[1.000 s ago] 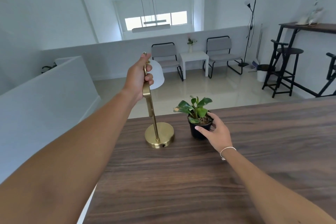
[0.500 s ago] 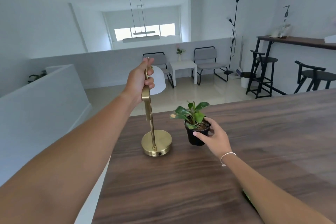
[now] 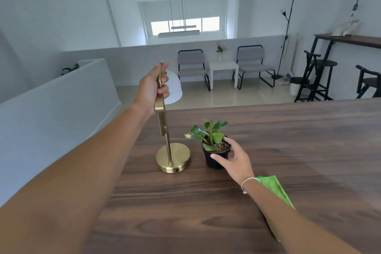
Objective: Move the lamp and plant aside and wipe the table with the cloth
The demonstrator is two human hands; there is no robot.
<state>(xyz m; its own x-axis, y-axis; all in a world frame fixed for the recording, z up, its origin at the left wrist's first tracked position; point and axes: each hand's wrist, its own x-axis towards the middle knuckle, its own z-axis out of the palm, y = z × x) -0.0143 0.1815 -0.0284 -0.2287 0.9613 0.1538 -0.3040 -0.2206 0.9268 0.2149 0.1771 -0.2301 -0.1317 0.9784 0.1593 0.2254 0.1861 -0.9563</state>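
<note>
A brass lamp (image 3: 172, 158) with a round base and a white shade stands near the far left corner of the dark wooden table (image 3: 299, 150). My left hand (image 3: 151, 88) is closed around the top of its stem. Just right of the lamp sits a small green plant in a black pot (image 3: 213, 158). My right hand (image 3: 235, 160) wraps the pot's right side, thumb in front and fingers on the rim. A green cloth (image 3: 275, 188) lies on the table under my right forearm, partly hidden by it.
The table's left edge drops off beside a low white wall (image 3: 61, 97). Beyond the far edge, on the floor, stand two grey chairs (image 3: 192, 64), a white side table (image 3: 223, 68), a floor lamp and black bar stools (image 3: 317, 76).
The view has tilted down, bringing the green cloth into sight. Both hands keep the same hold on the lamp stem and the pot; lamp and plant stay side by side on the table.
</note>
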